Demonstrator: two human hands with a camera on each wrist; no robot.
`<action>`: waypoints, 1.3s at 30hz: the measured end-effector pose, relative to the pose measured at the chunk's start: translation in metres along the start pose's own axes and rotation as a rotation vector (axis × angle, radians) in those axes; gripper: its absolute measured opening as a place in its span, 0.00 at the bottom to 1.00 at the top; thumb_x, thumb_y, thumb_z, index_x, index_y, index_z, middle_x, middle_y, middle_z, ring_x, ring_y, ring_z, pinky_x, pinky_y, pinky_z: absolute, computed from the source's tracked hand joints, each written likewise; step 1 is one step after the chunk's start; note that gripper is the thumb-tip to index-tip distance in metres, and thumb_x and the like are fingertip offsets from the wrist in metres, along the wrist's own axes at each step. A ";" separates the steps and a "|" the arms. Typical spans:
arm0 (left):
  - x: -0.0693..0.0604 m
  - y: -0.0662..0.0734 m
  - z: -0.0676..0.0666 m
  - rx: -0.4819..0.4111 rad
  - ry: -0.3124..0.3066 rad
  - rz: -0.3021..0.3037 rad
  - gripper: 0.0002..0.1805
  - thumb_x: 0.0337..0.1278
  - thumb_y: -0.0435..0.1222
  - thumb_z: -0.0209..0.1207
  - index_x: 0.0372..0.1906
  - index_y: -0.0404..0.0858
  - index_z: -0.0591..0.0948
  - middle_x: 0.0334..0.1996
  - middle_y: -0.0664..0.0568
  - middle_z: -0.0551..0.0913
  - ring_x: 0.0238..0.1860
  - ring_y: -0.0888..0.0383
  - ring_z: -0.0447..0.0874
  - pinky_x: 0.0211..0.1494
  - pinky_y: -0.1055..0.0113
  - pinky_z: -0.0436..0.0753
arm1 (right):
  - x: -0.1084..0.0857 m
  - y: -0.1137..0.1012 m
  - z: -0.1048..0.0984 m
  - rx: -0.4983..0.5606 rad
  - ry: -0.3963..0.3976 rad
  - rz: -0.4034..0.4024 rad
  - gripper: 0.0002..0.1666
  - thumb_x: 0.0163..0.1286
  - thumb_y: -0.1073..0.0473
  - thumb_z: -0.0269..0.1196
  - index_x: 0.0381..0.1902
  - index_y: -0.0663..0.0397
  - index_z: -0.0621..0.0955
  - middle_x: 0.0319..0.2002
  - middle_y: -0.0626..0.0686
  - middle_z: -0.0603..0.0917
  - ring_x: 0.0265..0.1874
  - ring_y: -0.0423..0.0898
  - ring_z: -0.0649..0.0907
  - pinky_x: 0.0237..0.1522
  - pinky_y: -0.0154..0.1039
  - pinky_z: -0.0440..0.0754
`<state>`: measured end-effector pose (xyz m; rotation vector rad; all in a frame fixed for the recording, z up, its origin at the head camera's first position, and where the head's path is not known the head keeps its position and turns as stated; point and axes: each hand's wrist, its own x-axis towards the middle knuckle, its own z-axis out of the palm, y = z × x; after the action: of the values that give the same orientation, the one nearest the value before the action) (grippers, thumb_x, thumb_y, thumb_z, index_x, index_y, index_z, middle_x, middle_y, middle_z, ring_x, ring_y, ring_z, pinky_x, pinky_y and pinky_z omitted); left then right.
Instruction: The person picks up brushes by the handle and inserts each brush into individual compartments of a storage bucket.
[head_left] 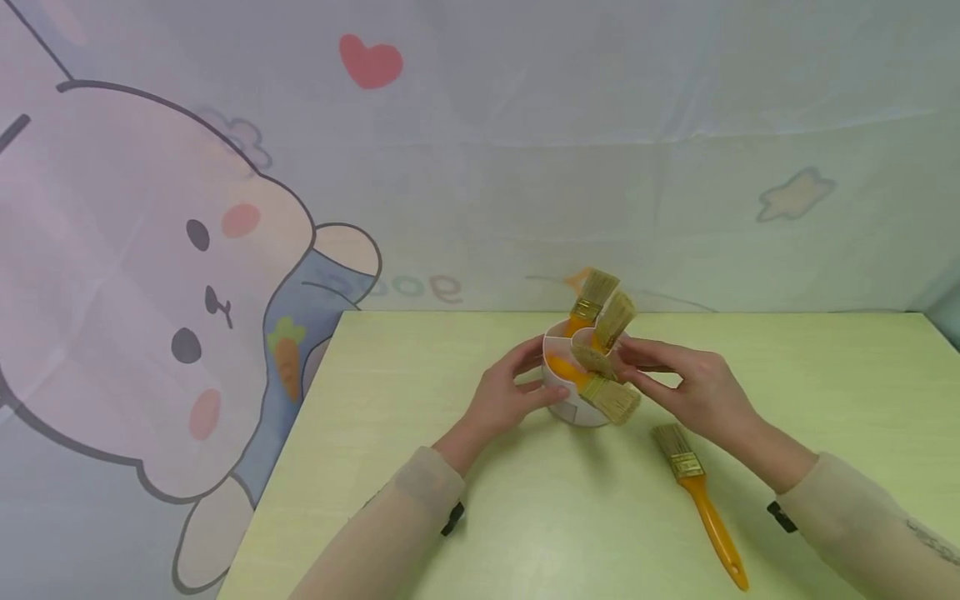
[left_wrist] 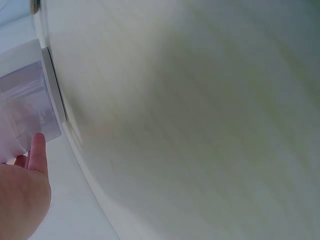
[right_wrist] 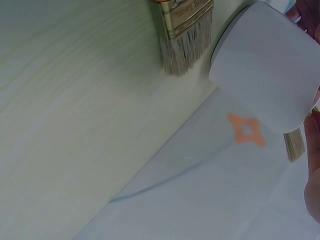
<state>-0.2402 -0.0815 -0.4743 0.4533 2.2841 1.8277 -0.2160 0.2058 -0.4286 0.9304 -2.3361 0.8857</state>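
Observation:
A round white brush holder point(head_left: 557, 343) with divided compartments stands near the table's back edge. Several paintbrushes point(head_left: 597, 287) with orange handles and pale bristles lean out of it at different angles; one point(head_left: 617, 402) tips over the front rim. My left hand point(head_left: 504, 393) grips the holder's left side, thumb at the front. In the left wrist view, a finger of the left hand point(left_wrist: 36, 160) lies against a clear panel point(left_wrist: 30, 100) on its wall. At the right rim, my right hand point(head_left: 697, 385) holds the holder with curled fingers, close beside the brush bristles; its fingertips are partly hidden.
Another paintbrush point(head_left: 701, 492) lies on the pale yellow-green table point(head_left: 540, 533) in front of the right forearm, bristles toward the holder. Behind the table hangs a printed cloth point(head_left: 525, 192) with a cartoon animal.

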 end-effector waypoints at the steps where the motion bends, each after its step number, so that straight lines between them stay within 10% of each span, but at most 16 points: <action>1: 0.000 0.001 0.000 0.000 -0.001 -0.001 0.43 0.62 0.38 0.77 0.81 0.49 0.70 0.74 0.54 0.77 0.74 0.51 0.76 0.69 0.59 0.84 | -0.001 0.001 -0.002 -0.002 -0.004 0.003 0.37 0.52 0.74 0.81 0.61 0.56 0.87 0.51 0.51 0.93 0.40 0.48 0.94 0.44 0.21 0.85; 14: 0.004 0.000 -0.002 0.015 -0.032 -0.004 0.44 0.64 0.38 0.76 0.82 0.49 0.69 0.75 0.55 0.75 0.75 0.52 0.74 0.70 0.60 0.83 | -0.006 0.009 -0.018 -0.032 -0.030 0.014 0.39 0.51 0.74 0.81 0.63 0.55 0.86 0.54 0.52 0.92 0.41 0.50 0.93 0.33 0.22 0.86; 39: 0.015 -0.002 -0.013 0.016 -0.055 -0.004 0.42 0.64 0.36 0.75 0.80 0.47 0.71 0.75 0.55 0.76 0.75 0.53 0.75 0.69 0.62 0.83 | -0.026 0.029 -0.053 -0.170 -0.116 0.015 0.47 0.49 0.62 0.85 0.70 0.47 0.83 0.59 0.49 0.90 0.50 0.52 0.90 0.49 0.20 0.79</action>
<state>-0.2591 -0.0888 -0.4724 0.4948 2.2627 1.7737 -0.2103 0.2709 -0.4202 0.9164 -2.4747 0.6419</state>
